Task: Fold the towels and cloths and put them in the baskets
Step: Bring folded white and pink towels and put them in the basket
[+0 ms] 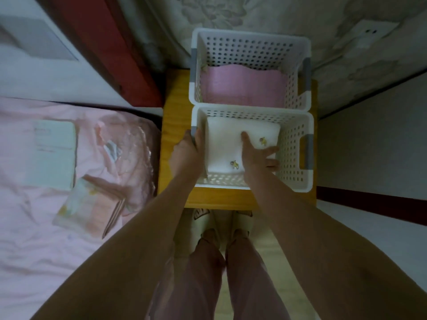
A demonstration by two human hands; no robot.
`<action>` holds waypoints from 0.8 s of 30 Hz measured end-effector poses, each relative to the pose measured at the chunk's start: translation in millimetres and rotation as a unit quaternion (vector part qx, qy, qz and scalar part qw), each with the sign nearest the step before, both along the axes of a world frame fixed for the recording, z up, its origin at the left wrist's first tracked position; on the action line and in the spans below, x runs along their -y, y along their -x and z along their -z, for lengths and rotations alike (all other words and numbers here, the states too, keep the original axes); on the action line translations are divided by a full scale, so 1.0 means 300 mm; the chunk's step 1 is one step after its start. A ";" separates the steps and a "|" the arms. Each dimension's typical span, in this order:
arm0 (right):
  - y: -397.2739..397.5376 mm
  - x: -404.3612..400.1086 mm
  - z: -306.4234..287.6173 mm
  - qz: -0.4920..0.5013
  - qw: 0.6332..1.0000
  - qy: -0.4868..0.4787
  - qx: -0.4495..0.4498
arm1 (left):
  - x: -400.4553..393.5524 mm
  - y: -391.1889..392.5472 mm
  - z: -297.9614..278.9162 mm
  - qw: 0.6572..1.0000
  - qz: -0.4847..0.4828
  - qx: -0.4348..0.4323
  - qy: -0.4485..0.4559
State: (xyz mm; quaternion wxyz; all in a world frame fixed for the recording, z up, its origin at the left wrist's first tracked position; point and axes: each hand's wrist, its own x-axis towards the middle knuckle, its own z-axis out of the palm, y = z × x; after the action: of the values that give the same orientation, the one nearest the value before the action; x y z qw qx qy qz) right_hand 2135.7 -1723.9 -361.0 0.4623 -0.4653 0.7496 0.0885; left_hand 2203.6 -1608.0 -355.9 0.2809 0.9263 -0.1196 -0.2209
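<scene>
On the desk (175, 116), the near basket (298, 181) holds a folded white towel (226, 144); the right hand (255, 154) presses it with straight fingers, and the left hand (187, 148) grips the rim. The far basket (254, 34) has a pink towel (242, 85). Two cloths (87, 204) wait on the bed (34, 250).

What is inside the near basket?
A folded white cloth, with the right hand resting on it. The left hand grips the basket rim. Anything beneath the cloth is covered.

Dim, soft light; wide-angle edge distortion.
</scene>
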 end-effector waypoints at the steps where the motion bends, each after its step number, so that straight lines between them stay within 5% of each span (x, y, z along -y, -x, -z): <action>1: 0.011 -0.004 -0.024 -0.012 1.000 0.009 0.011 | -0.012 -0.004 -0.010 1.000 0.014 -0.026 0.009; 4: 0.019 -0.074 -0.117 -0.132 0.986 0.091 0.054 | -0.105 -0.019 -0.050 0.996 0.028 -0.074 0.040; 8: -0.102 -0.298 -0.259 -0.331 0.893 0.203 0.229 | -0.348 -0.055 -0.115 0.994 -0.082 -0.050 0.049; 15: -0.350 -0.681 -0.174 -0.600 0.764 0.008 0.239 | -0.862 -0.031 -0.043 0.919 -0.394 0.011 -0.027; 21: -0.371 -0.867 0.027 -0.645 0.742 -0.041 0.177 | -0.991 0.011 0.065 0.794 -0.561 -0.185 0.146; 24: -0.350 -0.920 0.081 -0.626 0.758 -0.076 0.169 | -1.012 0.015 0.100 0.762 -0.581 -0.204 0.201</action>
State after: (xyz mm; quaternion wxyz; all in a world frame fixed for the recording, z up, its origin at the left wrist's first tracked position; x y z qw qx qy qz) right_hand 2240.6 -1447.8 -385.1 0.4569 -0.8016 0.1919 0.3345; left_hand 2199.0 -1304.5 -386.0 0.5526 0.6739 0.4601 -0.1697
